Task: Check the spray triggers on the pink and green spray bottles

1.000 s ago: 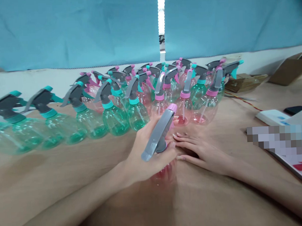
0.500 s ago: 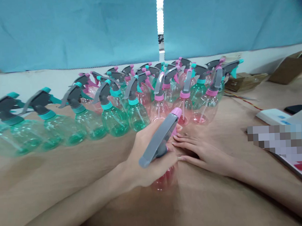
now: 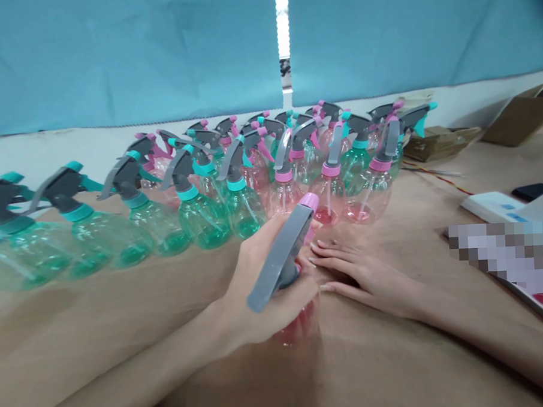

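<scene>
Spray bottle (image 3: 277,257), one. Handling, as judged: light; thin plastic body, slightly yielding; smooth, possibly slippery; best taken round the neck, below the stiff head. Appearance: translucent pink rounded body, grey trigger head, pink nozzle. Location: toward the near edge of the worktop (image 3: 373,370); whether the base is rested there cannot be told. Grip: neck enclosed by the left hand (image 3: 244,275); nothing seen held by the right hand (image 3: 369,272), its fingers extended just beside.
</scene>
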`<state>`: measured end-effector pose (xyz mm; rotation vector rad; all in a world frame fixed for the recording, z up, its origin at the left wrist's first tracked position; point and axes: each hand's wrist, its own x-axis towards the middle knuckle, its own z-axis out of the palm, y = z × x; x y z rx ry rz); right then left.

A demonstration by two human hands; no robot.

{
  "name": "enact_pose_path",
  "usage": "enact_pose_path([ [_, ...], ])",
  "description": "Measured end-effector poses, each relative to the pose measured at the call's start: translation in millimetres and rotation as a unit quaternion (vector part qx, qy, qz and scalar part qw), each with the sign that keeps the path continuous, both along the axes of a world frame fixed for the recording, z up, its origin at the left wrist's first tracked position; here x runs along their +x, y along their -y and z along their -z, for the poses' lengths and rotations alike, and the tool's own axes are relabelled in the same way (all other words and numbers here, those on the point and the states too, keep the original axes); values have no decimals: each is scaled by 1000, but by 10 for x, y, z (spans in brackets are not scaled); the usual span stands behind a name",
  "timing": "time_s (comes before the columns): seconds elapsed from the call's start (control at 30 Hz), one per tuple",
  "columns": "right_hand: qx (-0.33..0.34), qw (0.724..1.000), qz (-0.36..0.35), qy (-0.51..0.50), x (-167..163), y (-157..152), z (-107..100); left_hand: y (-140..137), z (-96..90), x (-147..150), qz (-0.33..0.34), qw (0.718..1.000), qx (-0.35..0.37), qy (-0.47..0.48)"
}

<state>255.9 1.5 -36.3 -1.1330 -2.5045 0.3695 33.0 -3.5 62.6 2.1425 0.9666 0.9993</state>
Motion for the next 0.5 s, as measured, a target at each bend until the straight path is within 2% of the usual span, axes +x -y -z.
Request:
enact_pose_path([
  [0.2,-7,1000,-3,8,-10,-2,-22,-5,45,0,9,1000,26,5],
  [0.37,-56,998,-17,20,66,14,-108,-4,57,6,-6,1000,26,4],
  [0.5,-83,996,-31,-16,68,96,-216,-4,85,5,2,1000,6,-3],
])
